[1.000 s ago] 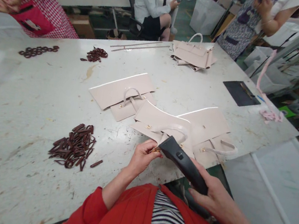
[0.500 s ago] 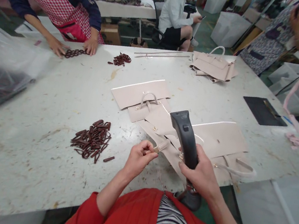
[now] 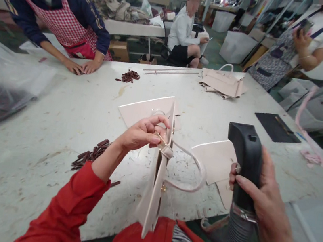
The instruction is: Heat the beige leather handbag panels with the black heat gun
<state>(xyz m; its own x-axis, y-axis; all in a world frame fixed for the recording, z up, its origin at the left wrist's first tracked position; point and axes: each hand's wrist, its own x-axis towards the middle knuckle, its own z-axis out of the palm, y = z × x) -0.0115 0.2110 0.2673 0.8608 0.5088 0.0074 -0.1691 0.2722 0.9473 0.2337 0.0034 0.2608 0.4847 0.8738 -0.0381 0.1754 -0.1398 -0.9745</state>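
My left hand [image 3: 144, 133] is closed in a pinch on the top of a beige leather bag panel [image 3: 153, 193]. The panel hangs edge-on above the table's front edge, and its looped handle [image 3: 193, 171] curves out to the right. My right hand [image 3: 261, 190] is wrapped round a black hand tool [image 3: 246, 159] with a ribbed hose [image 3: 228, 230] at its base. The tool is held upright, to the right of the panel and apart from it. More beige panels [image 3: 217, 158] lie flat on the white table [image 3: 57, 121] behind.
A pile of dark brown loops [image 3: 91, 155] lies left of my arm; another pile [image 3: 130, 76] sits farther back. A person in a red checked apron [image 3: 69, 24] leans on the far left edge. A clear plastic bag [image 3: 0, 75], a black mat [image 3: 274, 126] and stacked beige bags [image 3: 223, 81] are also there.
My left hand has lifted the beige panel off the table and holds it up edge-on. My right hand has swung the black tool out to the right and raised it.
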